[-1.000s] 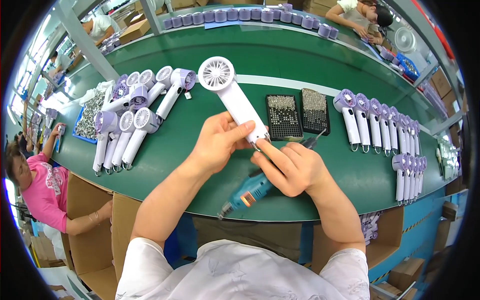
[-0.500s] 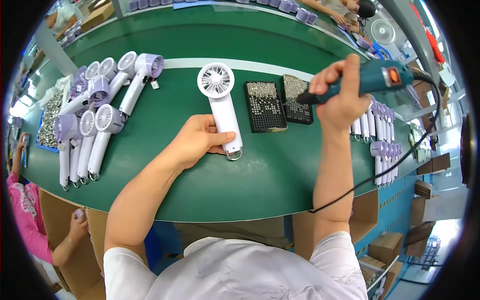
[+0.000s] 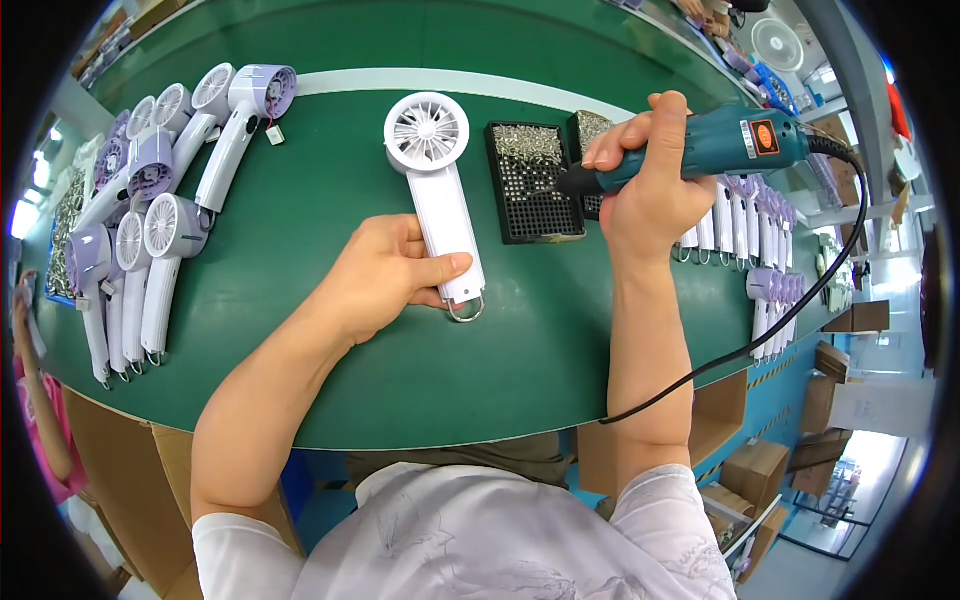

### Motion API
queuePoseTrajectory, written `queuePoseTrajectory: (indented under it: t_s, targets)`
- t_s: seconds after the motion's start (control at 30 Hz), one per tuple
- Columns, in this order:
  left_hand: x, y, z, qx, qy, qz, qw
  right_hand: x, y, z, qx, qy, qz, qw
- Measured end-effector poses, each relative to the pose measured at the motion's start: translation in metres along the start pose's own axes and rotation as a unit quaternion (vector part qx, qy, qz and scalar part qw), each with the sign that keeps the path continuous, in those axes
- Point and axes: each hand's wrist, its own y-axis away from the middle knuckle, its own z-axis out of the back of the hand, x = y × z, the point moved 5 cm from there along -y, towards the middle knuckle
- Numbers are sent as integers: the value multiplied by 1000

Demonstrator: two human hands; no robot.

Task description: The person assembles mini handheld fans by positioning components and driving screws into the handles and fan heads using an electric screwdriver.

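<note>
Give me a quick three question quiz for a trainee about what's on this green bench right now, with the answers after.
1. True or false: the left hand rests on the handle of the white handheld fan.
2. What does the right hand hold? A) a teal electric screwdriver B) a pair of scissors C) a purple fan
3. Fill in: the screwdriver's tip is over the black ______ tray.

Key:
1. True. The fan lies flat on the green bench.
2. A. The teal electric screwdriver trails a black cord.
3. Screw. Small silvery screws fill its grid.
</note>
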Motion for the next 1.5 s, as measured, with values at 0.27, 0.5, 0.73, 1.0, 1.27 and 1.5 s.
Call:
queuePoseTrajectory:
  t_s: [0.27,0.5,0.73,1.0,1.27,1.5]
  targets:
    - [2,-3,0,13,5,-7,1000,-5,0,0,17,24,0,1000]
    - [2,-3,1,8,-7,-4,1000,-9,1,0,11,22,-12,1000]
    - [2,-3,1,1,3,-5,1000,-12,2,-1,13,16,-21,1000]
    - [1,-3,1,0,-8,-7,1000,-12,6,-17,97,65,1,993]
    - [1,-3,0,-4,-13,-7,1000,-10,9,-15,79,65,-1,995]
    - [2,-3,1,-8,-19,-6,1000,-2,10,-10,49,31,17,998]
